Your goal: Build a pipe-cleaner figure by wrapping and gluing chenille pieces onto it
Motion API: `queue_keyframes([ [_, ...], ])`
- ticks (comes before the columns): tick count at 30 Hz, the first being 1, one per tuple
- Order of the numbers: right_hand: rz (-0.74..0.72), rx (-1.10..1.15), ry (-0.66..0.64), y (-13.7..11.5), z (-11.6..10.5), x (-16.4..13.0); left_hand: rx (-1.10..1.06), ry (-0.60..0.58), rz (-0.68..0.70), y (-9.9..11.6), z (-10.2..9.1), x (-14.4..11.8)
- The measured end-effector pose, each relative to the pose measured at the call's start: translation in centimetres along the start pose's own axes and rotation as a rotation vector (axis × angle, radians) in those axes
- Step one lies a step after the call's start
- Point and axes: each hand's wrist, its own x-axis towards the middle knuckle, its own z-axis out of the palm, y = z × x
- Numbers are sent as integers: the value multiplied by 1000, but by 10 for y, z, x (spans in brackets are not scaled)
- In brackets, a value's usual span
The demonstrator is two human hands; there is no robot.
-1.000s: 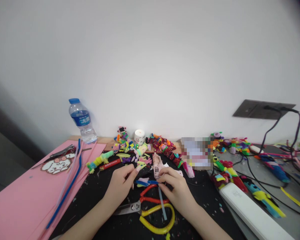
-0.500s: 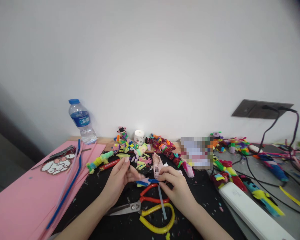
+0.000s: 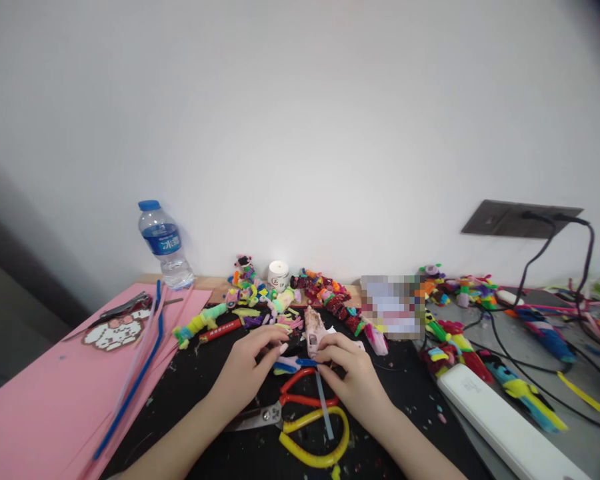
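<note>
Hands meet at the middle of our black bench (image 3: pixel 200 393): the left hand (image 3: pixel 247 370) and right hand (image 3: pixel 353 377) both pinch a short fuzzy blue pipe-cleaner piece (image 3: pixel 293 365), which lies flat between the two grips, fingertips closed on either end. Just behind it stands a pale pink glue gun (image 3: pixel 314 331), touching our right fingers. Below, red-handled scissors (image 3: pixel 285 407) and a glossy yellow looped tube (image 3: pixel 317 440) sit close under our wrists. A soft, bristly heap of coloured pipe-cleaner figures (image 3: pixel 280 293) crowds the far edge. Pink foam sheet (image 3: pixel 40 400) on the left, clear plastic water bottle (image 3: pixel 164 245) beyond it, white power strip (image 3: pixel 500 427) on the right.
</note>
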Motion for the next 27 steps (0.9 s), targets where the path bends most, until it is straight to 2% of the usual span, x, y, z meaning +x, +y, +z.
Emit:
queue_keyframes([
  [9,10,4,11,-1,-1,0,79,-60,82,5,-1,-3],
  [14,5,9,16,-2,-1,0,63,-11,101,3,0,-4],
  [27,23,-4,14,-2,-1,2,60,46,-9,-3,0,-2],
])
